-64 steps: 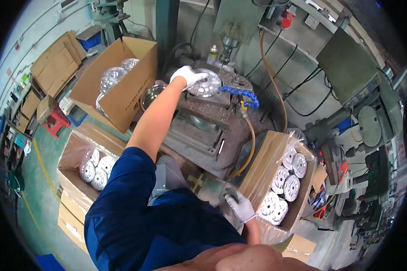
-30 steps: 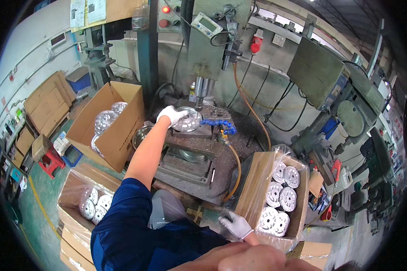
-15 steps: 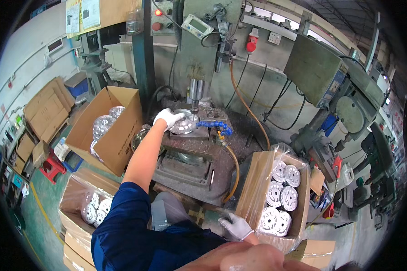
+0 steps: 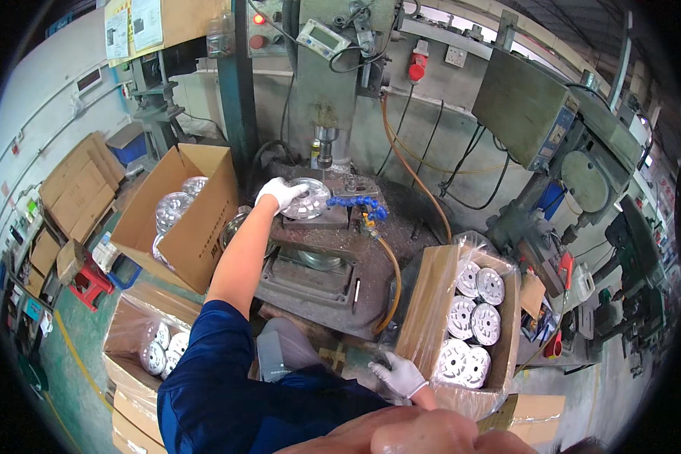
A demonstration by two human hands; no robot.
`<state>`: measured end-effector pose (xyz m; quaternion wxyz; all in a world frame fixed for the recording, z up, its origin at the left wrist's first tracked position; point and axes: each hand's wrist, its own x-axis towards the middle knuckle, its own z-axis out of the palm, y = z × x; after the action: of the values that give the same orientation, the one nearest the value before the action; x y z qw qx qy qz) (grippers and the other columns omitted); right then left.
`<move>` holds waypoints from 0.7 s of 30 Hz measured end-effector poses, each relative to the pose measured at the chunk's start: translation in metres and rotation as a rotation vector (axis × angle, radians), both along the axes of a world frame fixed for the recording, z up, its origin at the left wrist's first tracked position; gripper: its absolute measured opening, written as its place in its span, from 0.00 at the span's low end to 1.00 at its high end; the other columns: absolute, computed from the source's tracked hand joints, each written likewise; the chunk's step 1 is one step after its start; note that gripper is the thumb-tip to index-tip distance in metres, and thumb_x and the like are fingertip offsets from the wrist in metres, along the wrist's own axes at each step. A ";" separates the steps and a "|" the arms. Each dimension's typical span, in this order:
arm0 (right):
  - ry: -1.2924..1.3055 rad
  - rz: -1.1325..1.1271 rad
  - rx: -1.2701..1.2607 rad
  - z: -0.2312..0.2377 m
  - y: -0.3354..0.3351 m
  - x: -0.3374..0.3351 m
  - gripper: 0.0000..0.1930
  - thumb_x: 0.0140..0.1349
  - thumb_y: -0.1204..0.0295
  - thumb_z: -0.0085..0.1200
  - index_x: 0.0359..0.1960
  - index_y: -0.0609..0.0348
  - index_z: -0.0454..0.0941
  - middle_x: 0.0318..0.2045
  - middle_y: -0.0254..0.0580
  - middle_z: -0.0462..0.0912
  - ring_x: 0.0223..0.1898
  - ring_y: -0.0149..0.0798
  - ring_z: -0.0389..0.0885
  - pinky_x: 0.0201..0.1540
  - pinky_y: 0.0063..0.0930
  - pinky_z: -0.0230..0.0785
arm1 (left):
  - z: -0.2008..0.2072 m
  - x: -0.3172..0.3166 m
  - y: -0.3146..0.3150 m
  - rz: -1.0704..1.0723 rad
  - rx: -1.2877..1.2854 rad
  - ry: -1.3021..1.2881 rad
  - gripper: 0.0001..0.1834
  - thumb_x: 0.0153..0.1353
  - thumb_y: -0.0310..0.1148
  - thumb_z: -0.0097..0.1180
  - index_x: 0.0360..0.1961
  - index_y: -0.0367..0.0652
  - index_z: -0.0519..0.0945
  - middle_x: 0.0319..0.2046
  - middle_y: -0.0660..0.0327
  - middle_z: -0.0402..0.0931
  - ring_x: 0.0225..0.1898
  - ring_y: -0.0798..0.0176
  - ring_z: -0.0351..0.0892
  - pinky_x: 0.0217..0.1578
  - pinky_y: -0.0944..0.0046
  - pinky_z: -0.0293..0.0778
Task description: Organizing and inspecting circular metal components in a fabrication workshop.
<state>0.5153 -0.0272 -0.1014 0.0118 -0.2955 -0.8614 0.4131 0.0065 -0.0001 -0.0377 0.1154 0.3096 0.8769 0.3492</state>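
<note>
My gloved left hand point(image 4: 281, 194) grips the left rim of a round silver metal disc point(image 4: 310, 206). The disc rests on the block of the drill press table, tilted slightly. Just above and behind it is the press's chrome spindle point(image 4: 325, 144), apart from the disc. A blue jointed coolant hose point(image 4: 356, 203) reaches toward the disc from the right. Low by my lap, my gloved right hand point(image 4: 399, 377) is empty with its fingers apart, left of a box of discs.
A tall cardboard box point(image 4: 193, 234) with silver discs stands left of the machine. Below it is a plastic-lined box point(image 4: 129, 321) of discs. At right stands another lined carton point(image 4: 420, 303) with stacked discs. An orange hose point(image 4: 395, 284) curves down the machine's front.
The spindle has risen away from the disc. My left hand still grips the disc, its near side lifted a little. My right hand has barely moved.
</note>
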 end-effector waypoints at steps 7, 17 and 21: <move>0.008 -0.001 0.006 -0.003 -0.002 0.004 0.30 0.62 0.49 0.51 0.52 0.66 0.72 0.46 0.65 0.77 0.50 0.60 0.75 0.53 0.41 0.68 | 0.013 0.007 -0.002 -0.010 -0.015 -0.014 0.50 0.39 0.67 0.61 0.48 0.27 0.77 0.47 0.39 0.77 0.51 0.47 0.78 0.51 0.58 0.71; 0.035 0.002 0.055 -0.004 0.005 0.018 0.26 0.61 0.54 0.54 0.51 0.64 0.73 0.44 0.62 0.79 0.47 0.60 0.77 0.50 0.42 0.70 | 0.004 0.008 -0.024 0.222 0.089 0.163 0.29 0.63 0.54 0.44 0.44 0.35 0.80 0.46 0.42 0.77 0.52 0.44 0.75 0.52 0.53 0.70; 0.063 -0.092 0.066 -0.002 -0.008 0.020 0.24 0.61 0.55 0.54 0.50 0.64 0.74 0.43 0.61 0.79 0.46 0.59 0.78 0.48 0.43 0.72 | -0.018 0.023 -0.071 0.177 0.554 -0.271 0.26 0.61 0.51 0.52 0.43 0.34 0.81 0.40 0.52 0.81 0.41 0.56 0.79 0.45 0.58 0.73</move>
<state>0.5358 -0.0356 -0.1031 0.0677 -0.3208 -0.8593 0.3925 0.0295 -0.0713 -0.0558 0.1116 0.2023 0.7486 0.6215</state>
